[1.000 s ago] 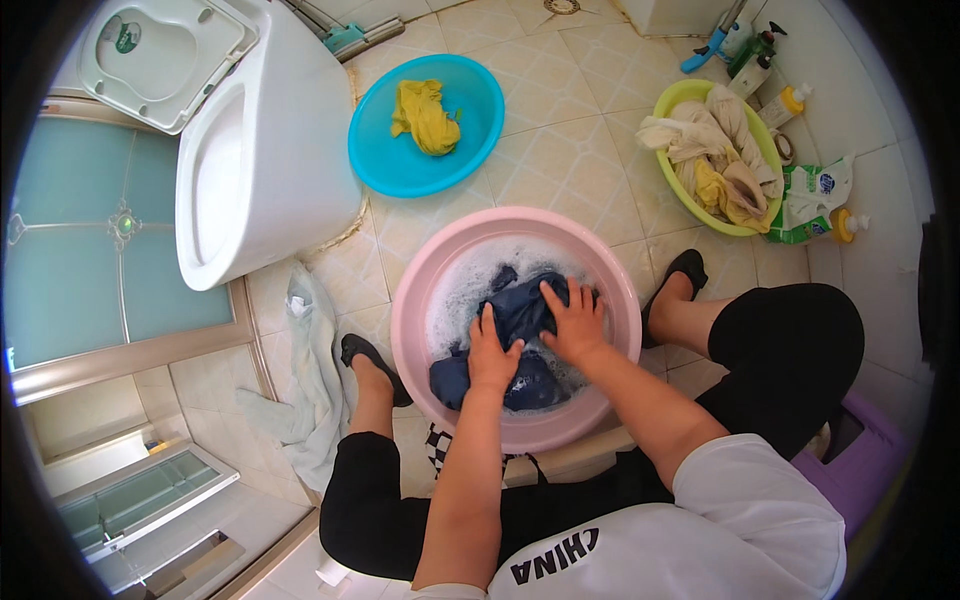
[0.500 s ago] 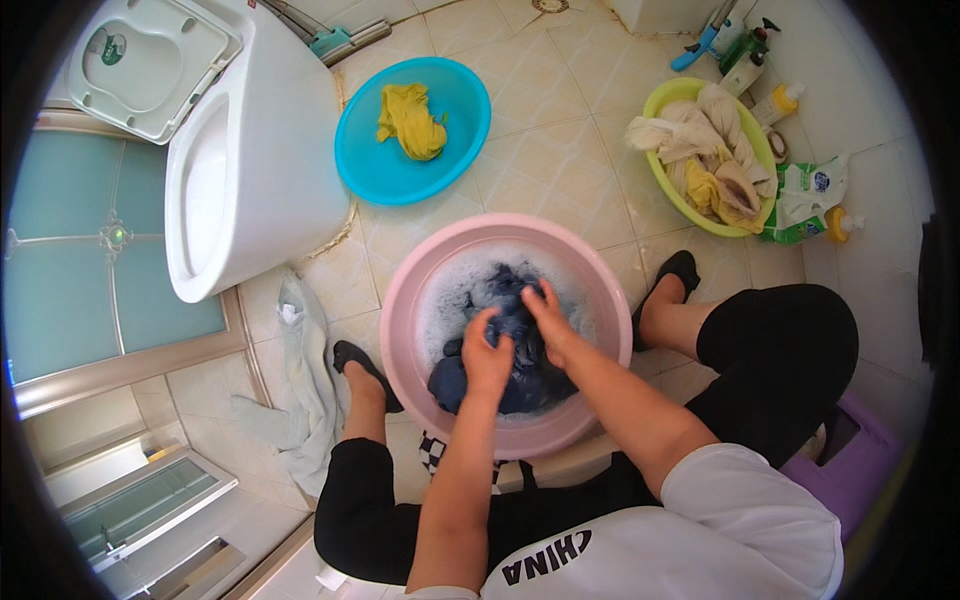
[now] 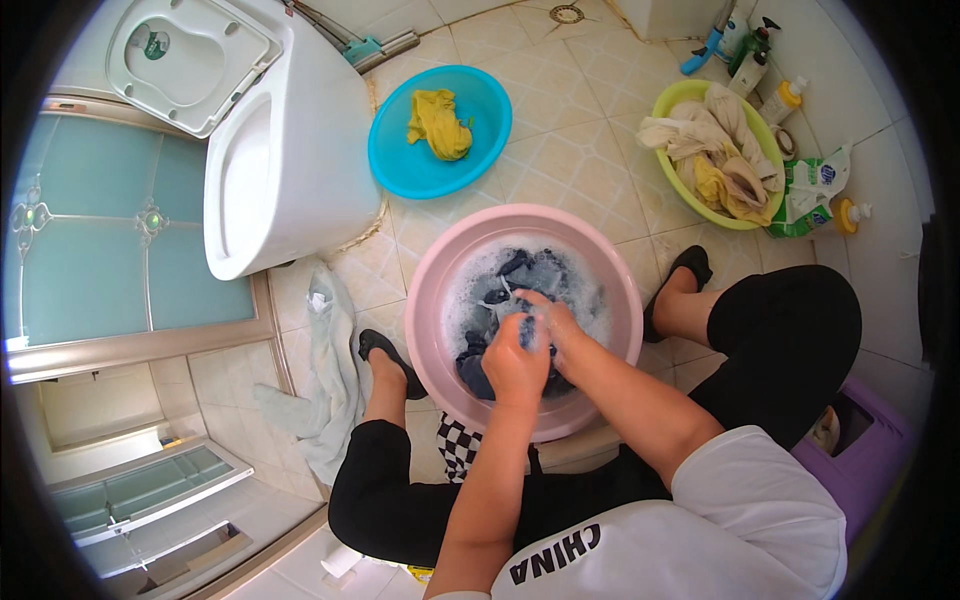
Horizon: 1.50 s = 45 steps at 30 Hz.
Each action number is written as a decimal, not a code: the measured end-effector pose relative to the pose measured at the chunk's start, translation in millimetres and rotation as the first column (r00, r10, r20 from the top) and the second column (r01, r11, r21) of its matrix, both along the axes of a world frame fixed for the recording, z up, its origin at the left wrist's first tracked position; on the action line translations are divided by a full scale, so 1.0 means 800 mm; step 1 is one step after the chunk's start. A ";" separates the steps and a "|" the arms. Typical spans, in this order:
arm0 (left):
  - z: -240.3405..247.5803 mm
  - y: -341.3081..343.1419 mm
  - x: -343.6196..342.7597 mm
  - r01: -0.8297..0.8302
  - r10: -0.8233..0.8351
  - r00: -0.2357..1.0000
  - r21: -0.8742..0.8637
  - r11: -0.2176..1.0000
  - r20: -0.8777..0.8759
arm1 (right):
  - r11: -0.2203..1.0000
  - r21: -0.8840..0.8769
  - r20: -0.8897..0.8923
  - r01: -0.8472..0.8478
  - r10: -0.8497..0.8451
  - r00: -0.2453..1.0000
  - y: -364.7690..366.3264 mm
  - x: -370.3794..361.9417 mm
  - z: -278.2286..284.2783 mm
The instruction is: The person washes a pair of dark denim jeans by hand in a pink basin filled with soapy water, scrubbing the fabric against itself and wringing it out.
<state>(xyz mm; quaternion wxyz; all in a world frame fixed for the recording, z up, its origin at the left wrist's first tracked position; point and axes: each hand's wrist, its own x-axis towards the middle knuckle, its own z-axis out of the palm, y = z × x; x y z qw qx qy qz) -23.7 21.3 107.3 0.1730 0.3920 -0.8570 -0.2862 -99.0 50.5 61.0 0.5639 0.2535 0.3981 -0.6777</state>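
Note:
A dark blue garment [image 3: 478, 372] lies soaking in sudsy water inside a pink basin [image 3: 424, 290], which stands on the floor between my feet. My left hand [image 3: 517, 362] is closed around a bunched piece of this cloth, held just over the water. Pressed up against it from the right, my right hand [image 3: 562, 328] also grips the cloth, its fingers wet with foam. A bit of blue fabric shows between the two hands; the rest of what they hold is hidden by the fingers. White suds cover much of the water around the garment.
Beyond the pink basin is a blue basin [image 3: 385, 160] with a yellow cloth [image 3: 438, 126]. A lime-green basin [image 3: 672, 96] of pale clothes stands far right, beside bottles. A toilet [image 3: 300, 150] is at left; a grey towel [image 3: 325, 400] lies near my left foot.
My hands have come together and closed on the cloth; before, they were apart with fingers spread. The garment has shifted in the suds, and the whole view has moved slightly.

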 end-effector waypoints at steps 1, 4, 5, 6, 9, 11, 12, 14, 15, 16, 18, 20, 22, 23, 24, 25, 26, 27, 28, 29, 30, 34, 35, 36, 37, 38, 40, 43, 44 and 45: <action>0.006 -0.008 -0.003 -0.020 0.018 0.989 0.015 1.000 0.145 | 0.995 0.054 -0.059 0.082 -0.079 0.995 -0.002 0.009 -0.009; 0.003 -0.031 0.003 -0.114 0.098 0.953 0.041 0.993 0.285 | 0.993 0.111 -0.247 0.039 -0.010 0.969 -0.006 0.017 0.008; -0.006 -0.041 0.007 -0.152 0.144 0.942 0.001 0.988 0.302 | 0.989 0.143 -0.336 0.022 0.028 0.942 -0.009 0.020 0.013; -0.023 -0.054 0.019 -0.194 0.166 0.930 0.053 0.980 0.329 | 0.989 0.144 -0.338 0.022 0.028 0.941 -0.012 0.024 0.016; -0.056 -0.073 0.053 -0.233 0.198 0.930 0.078 0.969 0.309 | 0.965 0.205 -0.753 -0.166 0.264 0.603 -0.020 0.024 0.004; -0.075 -0.086 0.081 -0.314 0.286 0.916 0.059 0.948 0.281 | 0.944 0.280 -0.781 -0.174 0.329 0.531 -0.017 -0.002 0.015; -0.087 -0.093 0.100 -0.293 0.293 0.923 -0.040 0.955 0.248 | 0.920 0.353 -0.800 -0.171 0.391 0.454 -0.013 -0.016 0.016; -0.083 -0.092 0.099 -0.395 0.371 0.895 0.054 0.917 0.249 | 0.868 0.471 -0.738 -0.160 0.486 0.468 0.008 -0.039 -0.012; -0.091 -0.093 0.100 -0.398 0.373 0.893 0.055 0.915 0.251 | 0.817 0.571 -0.773 -0.080 0.567 0.285 0.019 -0.041 -0.034; -0.105 -0.096 0.101 -0.263 0.257 0.950 0.011 0.965 0.177 | 0.764 0.644 -0.762 0.018 0.640 0.094 0.024 -0.041 -0.049; -0.130 -0.093 0.097 -0.126 0.129 0.985 -0.035 0.991 0.112 | 0.684 0.725 -0.678 -0.083 0.730 0.086 0.034 -0.023 -0.069; -0.146 -0.074 0.076 -0.010 -0.017 0.984 0.149 0.989 0.179 | 0.449 0.869 -0.485 -0.208 0.857 -0.174 0.035 0.007 -0.070; -0.148 -0.050 0.053 0.000 -0.095 0.886 0.205 0.979 0.455 | 0.246 0.917 -0.341 -0.314 0.892 -0.297 0.040 0.018 -0.076; -0.150 -0.044 0.047 -0.021 -0.111 0.846 0.241 0.970 0.521 | 0.197 0.914 -0.313 -0.356 0.899 -0.307 0.042 0.017 -0.084; -0.151 -0.047 0.040 -0.019 -0.115 0.848 0.248 0.969 0.517 | 0.147 0.908 -0.285 -0.392 0.904 -0.319 0.045 0.012 -0.087; -0.151 -0.053 0.035 -0.044 -0.143 0.791 0.288 0.957 0.595 | 0.141 0.910 -0.277 -0.389 0.906 -0.320 0.048 0.006 -0.091; -0.152 -0.058 0.032 -0.072 -0.173 0.726 0.324 0.943 0.665 | 0.154 0.885 -0.308 -0.439 0.901 -0.304 0.050 -0.003 -0.095; -0.157 -0.063 0.031 -0.116 -0.107 0.724 0.272 0.955 0.682 | 0.170 0.856 -0.341 -0.487 0.895 -0.287 0.051 -0.009 -0.098; -0.164 -0.070 0.032 -0.114 -0.107 0.727 0.273 0.955 0.678 | 0.170 0.859 -0.339 -0.483 0.895 -0.288 0.052 -0.008 -0.111; -0.172 -0.077 0.033 -0.208 -0.019 0.720 0.242 0.948 0.694 | 0.406 0.802 -0.477 -0.438 0.877 -0.060 0.050 -0.004 -0.130; -0.172 -0.082 0.031 -0.300 0.066 0.701 0.209 0.931 0.710 | 0.614 0.712 -0.599 -0.340 0.784 0.161 0.046 -0.005 -0.128; -0.150 -0.092 0.040 -0.326 0.164 0.938 0.611 0.722 0.307 | 0.755 0.595 -0.419 -0.274 0.583 0.696 0.015 0.009 -0.102; -0.143 -0.077 0.035 -0.227 0.185 0.974 0.606 0.762 0.131 | 0.892 0.396 -0.342 -0.219 0.365 0.866 0.013 0.018 -0.143; -0.117 -0.063 0.027 -0.099 0.053 0.993 0.514 0.852 0.104 | 0.892 0.394 -0.330 -0.220 0.361 0.872 0.016 0.018 -0.136; -0.080 -0.042 0.016 0.014 -0.023 1.000 0.447 0.894 0.014 | 0.966 0.175 -0.182 -0.192 0.223 0.958 0.018 0.008 -0.109; -0.059 -0.022 0.011 0.118 -0.110 0.993 0.330 0.937 -0.044 | 0.993 -0.044 -0.007 -0.109 0.109 0.994 0.019 -0.005 -0.091; -0.017 0.014 0.008 0.227 -0.213 0.974 0.263 0.937 -0.082 | 0.960 -0.267 0.187 -0.082 0.135 0.973 0.023 -0.026 -0.074; 0.003 0.045 0.009 0.313 -0.282 0.945 0.202 0.928 -0.169 | 0.991 0.018 0.153 -0.129 0.125 0.980 0.017 -0.026 -0.058; 0.006 0.051 0.007 0.303 -0.283 0.949 0.162 0.939 -0.139 | 0.992 0.010 0.099 -0.123 0.122 0.988 0.013 -0.021 -0.053; 0.009 0.052 0.006 0.293 -0.281 0.953 0.118 0.949 -0.109 | 0.993 -0.001 0.044 -0.118 0.118 0.992 0.010 -0.016 -0.048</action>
